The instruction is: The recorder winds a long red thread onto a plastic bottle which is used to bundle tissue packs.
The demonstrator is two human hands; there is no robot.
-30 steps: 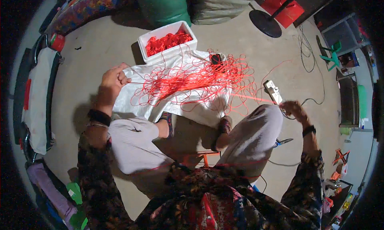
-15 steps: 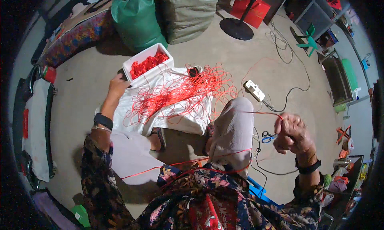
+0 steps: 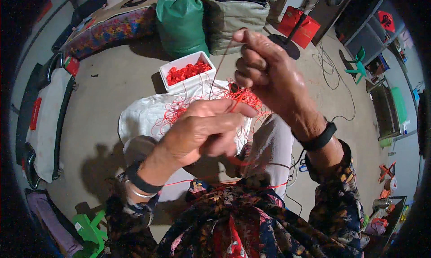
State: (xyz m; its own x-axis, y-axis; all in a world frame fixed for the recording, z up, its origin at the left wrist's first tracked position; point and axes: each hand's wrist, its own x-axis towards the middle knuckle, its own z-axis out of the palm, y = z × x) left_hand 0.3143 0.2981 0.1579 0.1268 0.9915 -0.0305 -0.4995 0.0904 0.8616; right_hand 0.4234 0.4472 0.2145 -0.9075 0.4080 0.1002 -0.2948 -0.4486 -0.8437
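Observation:
My right hand (image 3: 274, 69) is raised in the middle of the view, thumb and forefinger pinched on a thin red cord (image 3: 220, 67). The strand slants down from those fingertips toward the heap behind my left hand. Just below, my left hand (image 3: 204, 130) is closed, with red cord between its thumb and forefinger; its lower fingers are slightly blurred. Beyond the hands a loose tangle of red cord (image 3: 173, 116) lies on a white cloth (image 3: 141, 116), partly hidden by them. A white box (image 3: 186, 86) of bunched red cord stands at the cloth's far edge. Red strands also cross my lap.
A green sack (image 3: 182, 24) and a beige sack (image 3: 233, 22) stand at the back, left of a round black stand base (image 3: 287, 47). Blue-handled scissors (image 3: 303, 165) lie by my right knee. Black cable (image 3: 345, 116) runs along the floor at right. A green stool (image 3: 92, 231) is lower left.
My left hand has left the white box and come to the middle, closing on cord. My right hand has moved up and left, in front of the sacks. The view has shifted a little.

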